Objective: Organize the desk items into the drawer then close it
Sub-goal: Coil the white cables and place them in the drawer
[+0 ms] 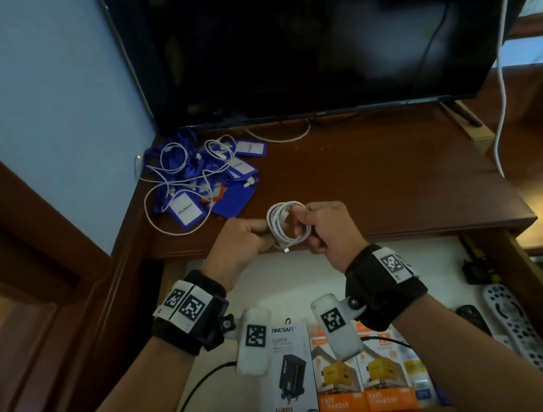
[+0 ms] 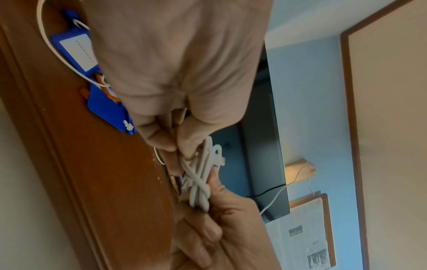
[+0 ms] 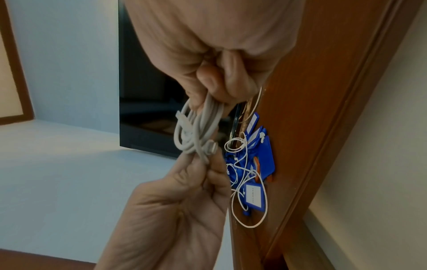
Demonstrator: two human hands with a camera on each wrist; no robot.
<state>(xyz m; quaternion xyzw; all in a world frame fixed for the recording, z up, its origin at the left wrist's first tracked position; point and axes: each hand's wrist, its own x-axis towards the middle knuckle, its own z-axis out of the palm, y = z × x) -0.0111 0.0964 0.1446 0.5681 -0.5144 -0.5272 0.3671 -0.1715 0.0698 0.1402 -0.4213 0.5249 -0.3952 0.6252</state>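
Both forearms reaching forward, wrists strapped in black bands. Left grip (image 1: 238, 241) curled, fingertips (image 2: 166, 144) pinching one side of a coiled white cable (image 1: 284, 224). Right grip (image 1: 324, 224) fisted just beside it, knuckles up, thumb and fingers (image 3: 208, 82) clamping the coil's other side. Hands nearly touching.

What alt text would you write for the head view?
Both hands, left hand and right hand, hold a coiled white cable above an open drawer containing charger boxes and remote controls. Blue name tags lie tangled behind.
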